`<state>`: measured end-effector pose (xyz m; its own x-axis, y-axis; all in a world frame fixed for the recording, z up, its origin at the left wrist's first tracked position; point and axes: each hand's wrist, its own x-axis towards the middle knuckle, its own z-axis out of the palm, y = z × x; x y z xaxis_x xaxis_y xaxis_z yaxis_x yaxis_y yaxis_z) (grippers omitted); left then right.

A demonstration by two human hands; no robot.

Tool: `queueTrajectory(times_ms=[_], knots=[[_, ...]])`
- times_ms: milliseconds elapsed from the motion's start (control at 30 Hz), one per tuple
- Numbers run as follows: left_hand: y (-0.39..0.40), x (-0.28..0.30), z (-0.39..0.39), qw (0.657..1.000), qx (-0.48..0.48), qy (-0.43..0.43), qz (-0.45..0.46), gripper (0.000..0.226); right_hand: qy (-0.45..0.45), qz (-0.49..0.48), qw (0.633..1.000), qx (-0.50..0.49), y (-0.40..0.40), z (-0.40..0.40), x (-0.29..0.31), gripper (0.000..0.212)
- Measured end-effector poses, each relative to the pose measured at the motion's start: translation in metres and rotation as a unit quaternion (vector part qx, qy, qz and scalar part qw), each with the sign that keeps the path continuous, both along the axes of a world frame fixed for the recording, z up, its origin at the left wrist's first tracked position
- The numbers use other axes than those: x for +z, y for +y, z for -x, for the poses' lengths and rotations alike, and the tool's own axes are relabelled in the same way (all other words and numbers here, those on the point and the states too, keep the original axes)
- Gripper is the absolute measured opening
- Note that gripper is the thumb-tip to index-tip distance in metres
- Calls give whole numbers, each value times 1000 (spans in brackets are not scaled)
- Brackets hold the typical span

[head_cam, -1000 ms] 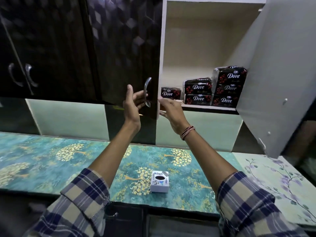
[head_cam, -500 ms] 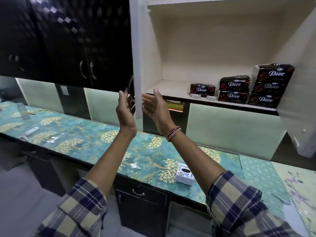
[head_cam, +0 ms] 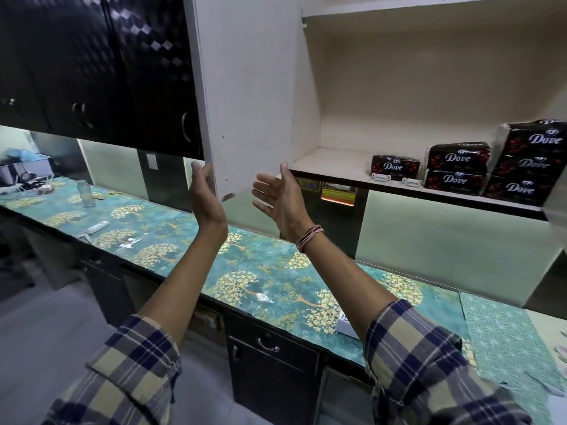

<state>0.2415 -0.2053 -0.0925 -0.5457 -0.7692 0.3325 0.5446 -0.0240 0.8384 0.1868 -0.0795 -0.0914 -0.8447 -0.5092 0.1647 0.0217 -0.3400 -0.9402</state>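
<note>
The left cupboard door (head_cam: pixel 245 96) stands swung wide, its pale inner face toward me. My left hand (head_cam: pixel 205 196) is raised at the door's lower outer edge with straight fingers touching it. My right hand (head_cam: pixel 281 200) hovers open, palm inward, just right of the door's bottom corner and apart from it. Inside the cupboard, black Dove packs (head_cam: pixel 457 168) are stacked on the right part of the shelf (head_cam: pixel 331 167).
A teal counter with gold tree prints (head_cam: pixel 251 271) runs below. A white box (head_cam: pixel 345 325) lies on it, partly behind my right arm. A clear bottle (head_cam: pixel 86 193) and a white remote (head_cam: pixel 93 228) lie to the left. Dark cupboard doors (head_cam: pixel 92 65) hang at the upper left.
The left cupboard door has swung from nearly shut to wide. Both hands moved with it, the left let go of the handle, and my view shifted left.
</note>
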Motion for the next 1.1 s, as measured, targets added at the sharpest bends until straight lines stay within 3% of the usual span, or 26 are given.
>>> queueTrajectory(times_ms=[100, 200, 267, 333, 467, 600, 733, 900, 1100], knots=[[17, -6, 16, 997, 69, 11, -26, 62, -5, 0, 1000, -17, 20, 14, 0, 75], [58, -5, 34, 986, 143, 57, 70, 47, -6, -3, 999, -52, 46, 34, 2, 75], [83, -4, 57, 985, 93, 75, 127, 40, 0, -15, 996, -88, 66, 54, 7, 75], [102, -2, 86, 990, 9, 64, 127, 38, 7, -29, 990, -140, 89, 77, 12, 71], [137, 6, 148, 983, -145, 19, 108, 54, 26, -72, 958, -276, 141, 128, 26, 61], [162, 25, 210, 961, -256, -1, 101, 58, 68, -150, 901, -401, 183, 169, 53, 54], [171, 44, 265, 946, -315, -6, 72, 58, 133, -223, 834, -486, 199, 206, 82, 68], [172, 55, 324, 934, -353, -37, 41, 60, 159, -381, 757, -506, 206, 249, 100, 41], [170, 46, 360, 933, -354, -57, 26, 63, 159, -498, 725, -448, 195, 278, 84, 33]])
